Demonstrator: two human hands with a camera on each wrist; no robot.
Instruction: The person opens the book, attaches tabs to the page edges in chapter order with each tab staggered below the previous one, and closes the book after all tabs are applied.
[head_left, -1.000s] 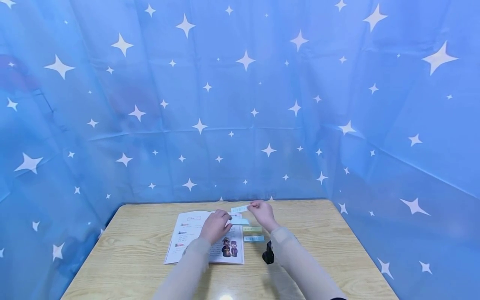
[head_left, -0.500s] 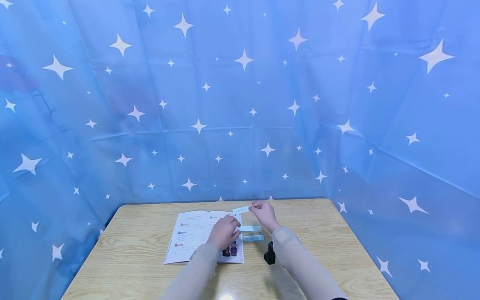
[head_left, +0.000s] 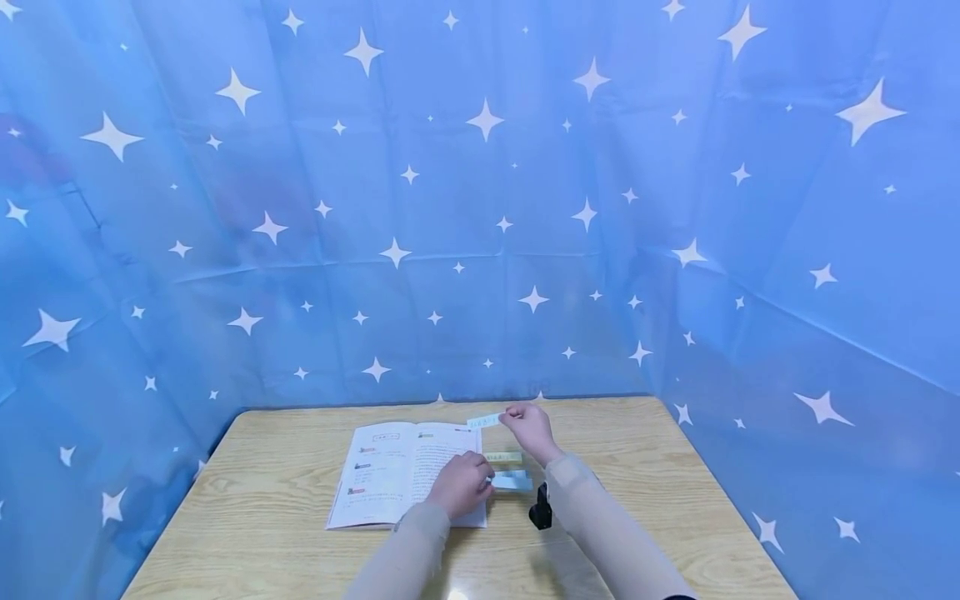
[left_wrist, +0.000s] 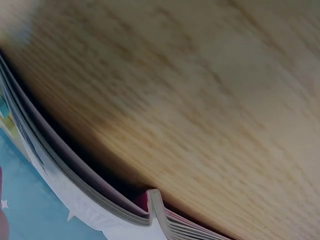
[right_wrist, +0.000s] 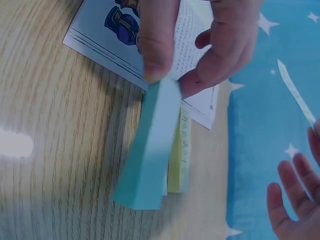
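An open book (head_left: 378,475) lies on the table with printed pages up. Over its right edge, my left hand (head_left: 461,483) pinches a light-blue sticky note pad (right_wrist: 150,150) between thumb and fingers. My right hand (head_left: 527,429) is farther back and holds one pale strip of paper (head_left: 483,422) by its end, with marks like writing on it. Beside the page edge lies a yellow sticky note pad (head_left: 502,457) with writing on its top strip. Another blue pad (head_left: 513,474) shows partly behind the one in my left hand.
A wooden table (head_left: 637,500) bears everything, with a blue star-patterned curtain (head_left: 480,208) behind and at the sides. A small black device (head_left: 540,507) shows by the right forearm. In the left wrist view, the book's lower edge (left_wrist: 85,185) lifts slightly off the table.
My left hand has moved toward me and right along the page edge with the blue pad, uncovering the yellow pad and partly covering the other blue one. The right hand holds nearly still.
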